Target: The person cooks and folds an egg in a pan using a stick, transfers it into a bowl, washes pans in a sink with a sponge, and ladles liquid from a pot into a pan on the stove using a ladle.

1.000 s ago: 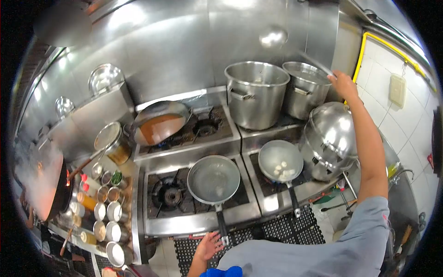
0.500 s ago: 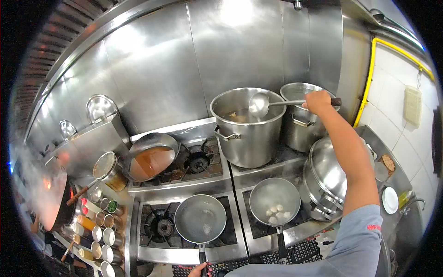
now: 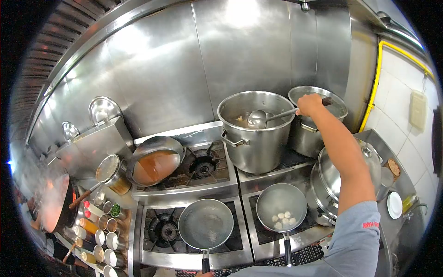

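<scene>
My right hand (image 3: pixel 310 104) grips the handle of a steel ladle (image 3: pixel 256 120). The ladle's bowl hangs inside the rim of a tall stockpot (image 3: pixel 258 150), over or in its broth; I cannot tell if it touches the liquid. Only a sliver of my left hand (image 3: pixel 205 274) shows at the bottom edge, closed at the black handle of a frying pan (image 3: pixel 206 224). Some clear liquid appears to lie in that pan, on the front burner. Right of it, a second frying pan (image 3: pixel 279 203) holds several pale round pieces.
Another stockpot (image 3: pixel 308 138) stands behind my right forearm, with a large lidded pot (image 3: pixel 325 184) in front. A wok (image 3: pixel 157 164) of reddish-brown liquid sits at back left. Sauce bottles (image 3: pixel 88 225) and small containers line the left side, near a steaming wok (image 3: pixel 55 203).
The ladle has dipped lower in the stockpot, its bowl tilting. The view has shifted slightly, and less of my left hand shows at the bottom edge.
</scene>
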`<state>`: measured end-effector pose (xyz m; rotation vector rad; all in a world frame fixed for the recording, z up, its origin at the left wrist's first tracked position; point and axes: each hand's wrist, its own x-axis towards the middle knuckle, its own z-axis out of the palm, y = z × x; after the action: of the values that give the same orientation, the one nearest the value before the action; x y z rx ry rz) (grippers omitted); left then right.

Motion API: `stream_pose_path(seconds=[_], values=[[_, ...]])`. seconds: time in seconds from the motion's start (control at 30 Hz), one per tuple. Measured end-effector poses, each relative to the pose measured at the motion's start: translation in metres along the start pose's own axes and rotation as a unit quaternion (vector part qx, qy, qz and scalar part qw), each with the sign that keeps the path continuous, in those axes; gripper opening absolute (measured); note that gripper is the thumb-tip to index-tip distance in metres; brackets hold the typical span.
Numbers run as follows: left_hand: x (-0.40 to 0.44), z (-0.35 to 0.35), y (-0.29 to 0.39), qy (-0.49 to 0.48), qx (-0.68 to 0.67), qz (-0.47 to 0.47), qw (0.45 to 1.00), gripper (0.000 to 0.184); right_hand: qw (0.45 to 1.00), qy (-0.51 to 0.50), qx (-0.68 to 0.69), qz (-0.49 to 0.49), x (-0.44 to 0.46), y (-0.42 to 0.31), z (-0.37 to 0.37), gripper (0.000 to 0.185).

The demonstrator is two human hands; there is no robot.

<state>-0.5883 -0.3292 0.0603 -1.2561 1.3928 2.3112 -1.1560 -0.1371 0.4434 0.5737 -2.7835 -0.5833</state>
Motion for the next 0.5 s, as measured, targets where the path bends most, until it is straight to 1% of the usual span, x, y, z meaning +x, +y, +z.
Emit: stream_pose_path(seconds=[0.1,0.17,0.23,0.3,0.33,0.37,0.4,0.43,0.5], values=[[-0.011,0.005,0.011,-0.009,0.037,0.038,0.999,0.032,1.0,-0.004,0.026,0.003,0.015,-0.002,0.014,0.04],[-0.025,0.012,0.021,-0.014,0.078,0.09,0.993,0.033,0.999,-0.008,0.038,0.003,0.019,-0.001,0.017,0.04],[-0.04,0.02,0.035,-0.021,0.133,0.165,0.977,0.033,0.999,-0.012,0.049,0.001,0.017,-0.003,0.014,0.041],[-0.056,0.03,0.049,-0.023,0.185,0.246,0.951,0.034,0.983,-0.106,0.146,0.021,0.011,0.001,0.007,0.039],[-0.061,0.037,0.059,-0.026,0.153,0.207,0.966,0.034,0.984,-0.105,0.145,0.019,0.017,0.005,0.012,0.039],[-0.065,0.044,0.07,-0.026,0.121,0.167,0.978,0.034,0.971,-0.13,0.2,0.026,0.025,0.01,0.022,0.036],[-0.068,0.05,0.08,-0.032,0.058,0.087,0.994,0.035,0.954,-0.156,0.255,0.034,0.029,0.015,0.028,0.034],[-0.07,0.055,0.088,-0.04,0.083,0.083,0.992,0.036,0.954,-0.155,0.255,0.034,0.027,0.018,0.028,0.034],[-0.073,0.061,0.101,-0.053,0.09,0.078,0.991,0.037,0.924,-0.189,0.33,0.045,0.022,0.024,0.026,0.032]])
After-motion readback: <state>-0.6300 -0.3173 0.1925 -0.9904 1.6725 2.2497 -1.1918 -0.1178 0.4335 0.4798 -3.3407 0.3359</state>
